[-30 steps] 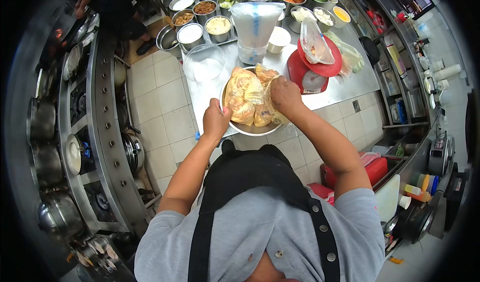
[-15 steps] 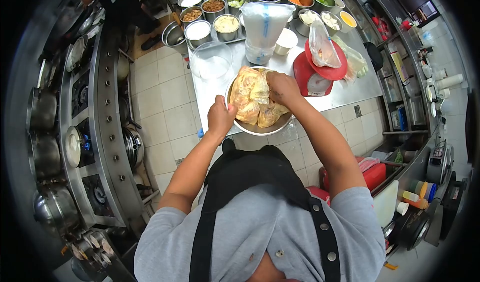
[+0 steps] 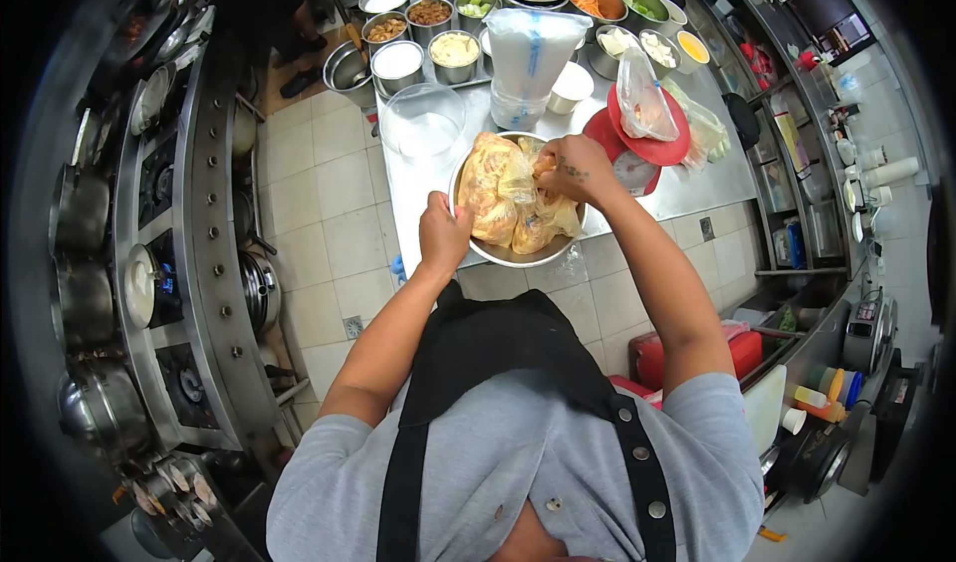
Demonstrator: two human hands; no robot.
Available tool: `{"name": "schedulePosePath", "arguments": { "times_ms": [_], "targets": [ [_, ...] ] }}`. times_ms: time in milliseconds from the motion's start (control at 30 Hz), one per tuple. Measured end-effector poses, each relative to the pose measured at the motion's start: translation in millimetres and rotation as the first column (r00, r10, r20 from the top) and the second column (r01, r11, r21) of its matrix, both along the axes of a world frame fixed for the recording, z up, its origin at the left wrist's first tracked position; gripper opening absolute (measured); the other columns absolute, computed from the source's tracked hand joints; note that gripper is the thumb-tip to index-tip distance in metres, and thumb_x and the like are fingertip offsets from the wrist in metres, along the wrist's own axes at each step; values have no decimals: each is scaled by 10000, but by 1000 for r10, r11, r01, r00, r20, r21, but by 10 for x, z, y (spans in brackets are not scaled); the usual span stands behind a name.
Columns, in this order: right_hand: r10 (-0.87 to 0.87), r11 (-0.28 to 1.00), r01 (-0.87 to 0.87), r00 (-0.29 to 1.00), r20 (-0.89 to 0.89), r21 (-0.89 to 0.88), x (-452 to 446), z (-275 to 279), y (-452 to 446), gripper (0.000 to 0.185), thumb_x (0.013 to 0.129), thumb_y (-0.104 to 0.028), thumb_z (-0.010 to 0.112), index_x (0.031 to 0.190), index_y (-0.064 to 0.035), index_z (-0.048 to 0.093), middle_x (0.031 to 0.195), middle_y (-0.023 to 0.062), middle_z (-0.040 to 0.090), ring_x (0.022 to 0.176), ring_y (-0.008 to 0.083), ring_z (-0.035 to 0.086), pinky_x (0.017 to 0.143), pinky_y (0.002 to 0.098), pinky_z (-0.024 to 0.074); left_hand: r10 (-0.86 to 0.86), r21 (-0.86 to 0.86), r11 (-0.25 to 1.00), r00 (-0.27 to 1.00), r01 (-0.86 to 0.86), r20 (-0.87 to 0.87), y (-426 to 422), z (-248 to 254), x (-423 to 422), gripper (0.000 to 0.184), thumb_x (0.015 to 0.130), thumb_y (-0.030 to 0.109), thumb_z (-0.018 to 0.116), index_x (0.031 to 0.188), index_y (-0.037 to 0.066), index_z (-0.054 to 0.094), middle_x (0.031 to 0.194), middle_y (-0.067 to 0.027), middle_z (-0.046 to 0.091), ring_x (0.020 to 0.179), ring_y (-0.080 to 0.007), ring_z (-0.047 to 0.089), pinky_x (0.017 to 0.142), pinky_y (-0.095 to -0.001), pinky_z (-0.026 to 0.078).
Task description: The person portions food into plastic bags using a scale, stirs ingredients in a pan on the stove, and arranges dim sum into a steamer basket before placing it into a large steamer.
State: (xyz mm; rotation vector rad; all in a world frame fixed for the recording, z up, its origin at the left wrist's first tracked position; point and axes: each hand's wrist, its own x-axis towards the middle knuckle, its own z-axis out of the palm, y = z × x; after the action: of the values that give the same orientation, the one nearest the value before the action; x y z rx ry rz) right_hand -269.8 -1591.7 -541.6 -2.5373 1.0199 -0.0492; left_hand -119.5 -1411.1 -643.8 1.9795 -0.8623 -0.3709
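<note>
The left arm (image 3: 390, 325) and right arm (image 3: 665, 281) reach forward, the left hand (image 3: 444, 233) gripping thumb-up, the right hand (image 3: 578, 172) angled inward, knuckles up, fingers pointing down.

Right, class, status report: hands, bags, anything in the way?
Left hand: gripping bowl. Right hand: at the bags. Bags: inside bowl. Scale: close beside right hand, possible snag.
</note>
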Motion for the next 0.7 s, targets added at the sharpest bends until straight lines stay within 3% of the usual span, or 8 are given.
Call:
{"name": "schedulePosePath", "arguments": {
  "times_ms": [167, 233, 267, 367, 400, 533, 633, 700],
  "targets": [
    [-134, 976, 86, 962, 237, 202, -166, 362, 63, 247, 665, -228, 711, 822, -44, 661, 669, 75, 639, 629, 164, 605, 603, 293, 476, -27, 13, 1000, 999, 27, -35, -32, 20, 37, 208, 776, 137, 620, 856, -18, 506, 634, -209, 548, 576, -345, 562, 577, -426, 457],
    [-229, 930, 104, 914, 334, 353, -253, 427, 27, 221, 704, -213, 703, 813, -30, 647, 670, 26, 629, 631, 88, 576, 578, 253, 455, -67, 160, 984, 996, 77, -64, 5, 192, 74, 229, 790, 147, 628, 900, -11, 505, 668, -168, 559, 583, -314, 567, 582, -411, 454],
    [-189, 919, 21, 900, 392, 394, -311, 337, -59, 157, 770, -166, 656, 842, -31, 620, 726, -9, 620, 658, 43, 558, 558, 221, 444, -88, 232, 967, 993, 104, -79, 35, 280, 88, 240, 797, 152, 633, 922, -7, 504, 685, -147, 565, 587, -298, 570, 584, -404, 452],
    [-323, 823, 5, 826, 462, 567, -388, 167, -100, 133, 806, -154, 627, 875, -50, 580, 743, -8, 610, 645, 53, 570, 551, 204, 451, 32, -52, 998, 994, -27, 104, 95, 416, 76, 270, 803, 170, 657, 985, 15, 530, 777, -92, 550, 604, -217, 548, 591, -363, 452],
    [-415, 726, -38, 772, 482, 687, -370, 173, -46, 125, 825, -123, 584, 919, -50, 544, 809, 24, 622, 685, 88, 611, 585, 224, 515, 29, -127, 992, 989, -10, 148, 78, 426, 112, 254, 808, 135, 662, 1007, 23, 550, 863, -66, 545, 648, -164, 541, 608, -324, 459],
    [-701, 417, -218, 542, 464, 883, -344, -13, 84, 191, 833, -35, 482, 1021, -16, 510, 994, 116, 630, 826, 192, 655, 680, 353, 602, -192, -376, 908, 981, 186, 22, -166, 613, 123, 146, 847, 83, 628, 961, 2, 588, 820, -40, 597, 739, -103, 543, 683, -249, 458],
    [-746, 365, -353, 443, 497, 862, -396, 20, 185, 196, 845, -53, 484, 1036, -17, 507, 1019, 125, 624, 870, 208, 653, 688, 354, 597, -306, -356, 903, 942, 241, -139, -402, 957, 53, 137, 853, 90, 634, 954, 5, 598, 807, -40, 612, 747, -108, 551, 694, -245, 455],
    [-703, 452, -390, 398, 590, 802, -511, 273, 227, 248, 861, -98, 503, 1087, 3, 515, 1094, 160, 614, 955, 243, 647, 735, 379, 593, -384, -392, 873, 904, 290, -189, -643, 1066, 25, 178, 879, 157, 630, 979, 11, 610, 846, -48, 642, 758, -109, 597, 649, -245, 482]
  ]
}}
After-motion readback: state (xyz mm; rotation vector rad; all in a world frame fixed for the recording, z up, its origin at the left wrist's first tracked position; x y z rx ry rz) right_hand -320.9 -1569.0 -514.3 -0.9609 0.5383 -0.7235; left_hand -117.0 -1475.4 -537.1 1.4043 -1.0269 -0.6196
